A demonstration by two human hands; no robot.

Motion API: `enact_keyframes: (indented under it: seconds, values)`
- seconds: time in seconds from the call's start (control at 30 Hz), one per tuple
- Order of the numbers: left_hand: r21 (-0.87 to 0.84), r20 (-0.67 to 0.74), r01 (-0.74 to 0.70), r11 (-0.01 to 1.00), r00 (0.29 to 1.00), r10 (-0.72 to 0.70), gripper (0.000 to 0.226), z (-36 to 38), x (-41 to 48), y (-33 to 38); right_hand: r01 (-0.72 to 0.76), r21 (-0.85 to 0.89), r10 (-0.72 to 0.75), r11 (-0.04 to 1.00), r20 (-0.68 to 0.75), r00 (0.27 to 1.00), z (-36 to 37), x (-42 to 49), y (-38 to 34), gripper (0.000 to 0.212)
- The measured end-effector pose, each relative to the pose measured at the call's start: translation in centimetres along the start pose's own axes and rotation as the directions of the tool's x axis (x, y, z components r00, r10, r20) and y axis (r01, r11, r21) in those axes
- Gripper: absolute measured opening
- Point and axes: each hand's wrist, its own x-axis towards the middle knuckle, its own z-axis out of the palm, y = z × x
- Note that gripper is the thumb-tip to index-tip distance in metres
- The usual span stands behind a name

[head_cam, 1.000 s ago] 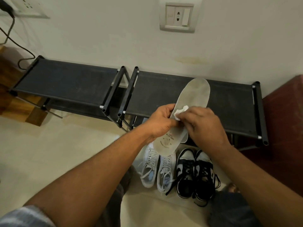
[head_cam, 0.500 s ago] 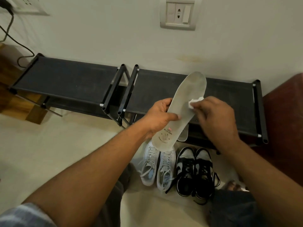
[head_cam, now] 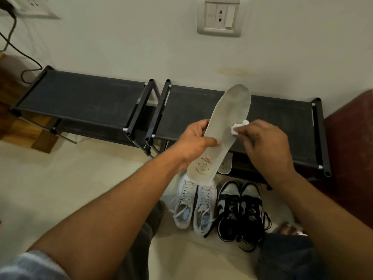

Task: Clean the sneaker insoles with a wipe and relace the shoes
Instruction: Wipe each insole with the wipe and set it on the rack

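A pale floor (head_cam: 60, 188) meets a plain wall (head_cam: 121, 47) lined with two low black racks (head_cam: 80, 104). The left hand (head_cam: 193, 144) grips an insole (head_cam: 228, 118) at its middle, thumb across the top. Its long axis runs from the heel below the grip up and slightly right to the toe. Just beyond the thumb, the right hand (head_cam: 268, 146) pinches a white wipe (head_cam: 239, 127) against the insole's right edge. Sneakers (head_cam: 240, 209) sit below the heel.

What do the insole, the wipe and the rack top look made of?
Insole: likely foam with a matte grey fabric face; straight though held only mid-length, printed heel. Wipe: thin white paper or nonwoven, crumpled small. Rack top: seemingly dark woven fabric, dull, stretched between black tubes.
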Motion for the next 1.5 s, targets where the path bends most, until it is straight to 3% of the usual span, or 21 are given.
enact_keyframes:
  seconds: [0.07,0.17,0.3,0.43,0.47,0.57,0.6,0.73,0.87,1.03,1.17,1.3,1.43,1.5]
  values:
    - [-0.017,0.000,0.002,1.000,1.000,-0.002,0.050,-0.1,0.0,0.2,0.035,-0.003,-0.035,0.999,-0.009,0.999,0.4,-0.3,-0.8,0.018]
    - [-0.024,0.002,0.010,1.000,1.000,-0.010,0.052,0.0,-0.1,-0.1,0.231,0.012,-0.231,0.973,0.085,0.969,1.1,-1.3,-2.6,0.018]
    - [-0.004,0.011,0.012,1.000,1.000,-0.012,0.048,-0.1,0.1,0.0,-0.020,0.027,0.020,0.999,-0.020,1.000,-0.1,0.1,0.0,0.019]
    - [-0.018,0.024,0.014,1.000,1.000,-0.014,0.048,0.0,-0.2,0.0,0.213,0.006,-0.213,0.977,0.078,0.974,1.0,-1.3,-2.7,0.017]
    - [-0.011,0.038,0.016,1.000,0.999,-0.015,0.047,0.1,-0.2,-0.1,0.187,0.010,-0.187,0.982,0.085,0.979,0.9,-1.1,-2.2,0.017]
    - [0.010,0.081,0.027,1.000,0.996,-0.028,0.046,0.1,-0.1,0.0,-0.069,-0.002,0.069,0.998,-0.011,0.998,-0.1,0.3,0.3,0.018]
    - [0.009,0.091,0.027,1.000,0.995,-0.028,0.046,0.2,-0.2,0.1,-0.080,-0.004,0.080,0.997,-0.028,0.996,-0.1,0.3,0.2,0.019]
    - [-0.002,0.113,0.018,1.000,0.993,-0.018,0.044,0.5,-0.5,-0.1,0.191,0.019,-0.191,0.981,0.062,0.980,0.9,-1.3,-2.7,0.019]
    - [0.045,0.133,0.019,0.999,0.991,-0.025,0.049,0.3,-0.3,0.0,-0.072,0.059,0.075,0.996,-0.051,0.996,0.0,0.2,0.1,0.019]
    - [0.018,0.153,0.015,1.000,0.988,-0.017,0.048,0.5,-0.4,-0.5,0.154,0.050,-0.157,0.987,0.057,0.986,1.0,-1.1,-2.0,0.018]
    - [0.028,0.176,0.014,0.999,0.984,-0.019,0.051,0.6,-0.3,-0.2,-0.085,0.064,0.088,0.994,-0.054,0.995,0.1,0.1,0.0,0.019]
    - [0.023,0.172,0.005,1.000,0.985,-0.009,0.047,0.7,-0.4,-0.6,0.173,0.045,-0.176,0.984,0.058,0.983,1.2,-1.5,-2.6,0.018]
    - [0.061,0.181,-0.004,0.998,0.983,-0.007,0.051,0.9,-0.5,-0.2,-0.069,0.070,0.073,0.995,-0.053,0.996,0.1,0.3,0.1,0.018]
    - [0.076,0.177,-0.020,0.997,0.984,0.007,0.050,1.0,-0.6,-0.3,-0.037,0.040,0.038,0.999,-0.042,0.998,0.2,-0.1,-0.9,0.020]
